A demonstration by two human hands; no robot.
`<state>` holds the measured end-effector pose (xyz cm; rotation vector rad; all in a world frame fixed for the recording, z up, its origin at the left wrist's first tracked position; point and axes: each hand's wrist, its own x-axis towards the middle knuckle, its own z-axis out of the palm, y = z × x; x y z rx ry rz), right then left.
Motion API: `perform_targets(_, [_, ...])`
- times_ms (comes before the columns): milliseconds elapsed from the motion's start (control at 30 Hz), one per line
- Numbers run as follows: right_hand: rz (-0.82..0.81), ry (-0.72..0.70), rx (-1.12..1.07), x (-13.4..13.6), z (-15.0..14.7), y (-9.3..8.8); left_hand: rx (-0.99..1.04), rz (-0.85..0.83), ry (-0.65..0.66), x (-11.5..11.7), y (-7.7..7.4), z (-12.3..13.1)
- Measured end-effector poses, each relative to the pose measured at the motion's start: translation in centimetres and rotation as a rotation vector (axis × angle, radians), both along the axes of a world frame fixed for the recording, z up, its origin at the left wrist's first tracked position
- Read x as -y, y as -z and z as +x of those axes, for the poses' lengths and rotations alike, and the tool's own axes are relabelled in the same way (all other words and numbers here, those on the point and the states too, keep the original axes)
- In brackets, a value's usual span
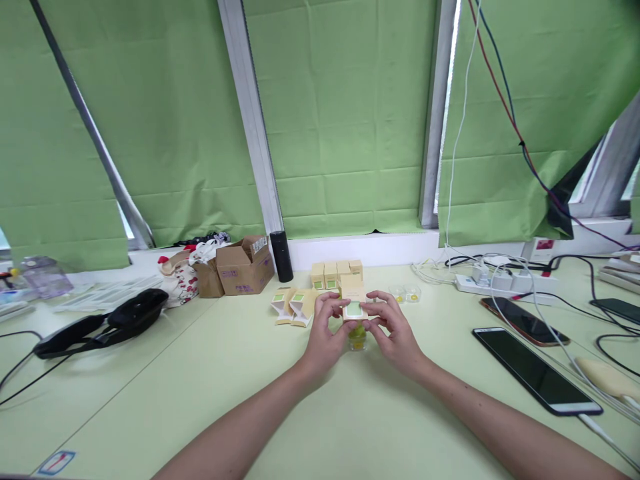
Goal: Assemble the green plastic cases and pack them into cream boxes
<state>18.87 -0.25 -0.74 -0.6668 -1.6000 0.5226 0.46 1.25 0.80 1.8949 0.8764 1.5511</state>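
Between both hands is a small cream paper box (354, 293) with a green-and-white label. My left hand (327, 327) grips its left side, and my right hand (393, 327) grips its right side, thumbs low and fingers near the top. Directly below the box, a small clear container (357, 340) with yellow-green contents shows; whether it is partly inside the box I cannot tell. Behind stands a row of several similar closed boxes (330, 275). Left of my hands lie two unfolded boxes (293, 307). Small clear containers (412, 294) with yellow bits sit to the right.
A brown carton (245, 267) and black cylinder (281, 257) stand at the back. A black strapped device (115, 320) lies left. On the right are a phone (535, 370), another phone (523, 321), a power strip (505, 285) and loose cables.
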Motion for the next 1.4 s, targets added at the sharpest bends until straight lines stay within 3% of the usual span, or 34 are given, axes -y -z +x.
perform_targets(300, [-0.013, 0.004, 0.029, -0.2, 0.0, -0.1, -0.045, 0.063, -0.006, 0.3, -0.3, -0.1])
perform_targets(533, [-0.058, -0.009, 0.097, -0.3, 0.2, -0.1, -0.243, 0.157, -0.120, 0.8, -0.6, -0.7])
perform_targets(700, [-0.023, 0.021, 0.181, 0.2, 0.2, -0.2, -0.278, 0.206, -0.170, 0.8, -0.6, -0.7])
perform_targets(1133, [0.212, 0.071, 0.415, 1.3, -0.1, -0.8, -0.124, 0.120, -0.199, -0.2, -0.4, -0.6])
perform_targets(1400, [0.204, -0.001, 0.510, 1.5, -0.1, -0.7, -0.014, 0.005, -0.199, -0.8, -0.9, -0.8])
